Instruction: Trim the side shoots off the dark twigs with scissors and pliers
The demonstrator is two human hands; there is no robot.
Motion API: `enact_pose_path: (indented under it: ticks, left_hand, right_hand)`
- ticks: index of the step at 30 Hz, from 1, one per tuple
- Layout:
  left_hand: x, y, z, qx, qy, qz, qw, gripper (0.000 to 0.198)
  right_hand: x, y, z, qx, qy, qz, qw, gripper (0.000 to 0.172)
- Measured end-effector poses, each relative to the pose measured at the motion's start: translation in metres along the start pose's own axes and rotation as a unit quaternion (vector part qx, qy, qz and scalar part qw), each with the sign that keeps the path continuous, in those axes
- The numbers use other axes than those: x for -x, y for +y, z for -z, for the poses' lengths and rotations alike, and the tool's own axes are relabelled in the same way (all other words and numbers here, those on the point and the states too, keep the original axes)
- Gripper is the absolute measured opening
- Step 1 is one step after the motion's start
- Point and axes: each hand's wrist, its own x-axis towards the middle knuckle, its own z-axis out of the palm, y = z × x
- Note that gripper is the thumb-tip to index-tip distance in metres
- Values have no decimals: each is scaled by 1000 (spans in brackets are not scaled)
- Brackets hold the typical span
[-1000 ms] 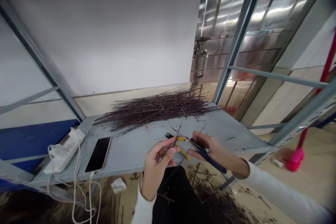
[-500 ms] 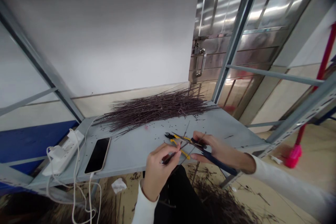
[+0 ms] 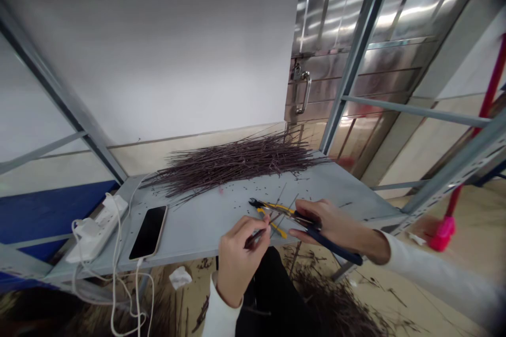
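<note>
Fingers [image 3: 243,234] of the left hand [image 3: 237,266] pinch a twig [image 3: 259,234] just beside the cutters [image 3: 276,209], whose handles the right hand [image 3: 336,226] grips above the grey shelf [image 3: 197,231]; twig pile [image 3: 237,160] lies upper centre.

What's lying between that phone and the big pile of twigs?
The head view shows only small dark twig crumbs scattered on the grey metal shelf between the phone and the pile of twigs.

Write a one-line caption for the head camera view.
Right hand grips yellow-and-navy cutters, left hand pinches a dark twig, over a grey steel shelf with a heap of twigs.
</note>
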Motion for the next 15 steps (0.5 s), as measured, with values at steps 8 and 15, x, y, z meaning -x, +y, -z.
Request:
enact_pose_path:
  ticks: [8, 15]
  left_hand:
    - [0, 4, -3, 103, 52, 137, 984, 16]
    - [-1, -2, 0, 228, 31, 187, 955, 24]
  right_hand:
    - [1, -4, -6, -42, 19, -8, 999, 43]
    - [-2, 0, -13, -129, -42, 1, 991, 37]
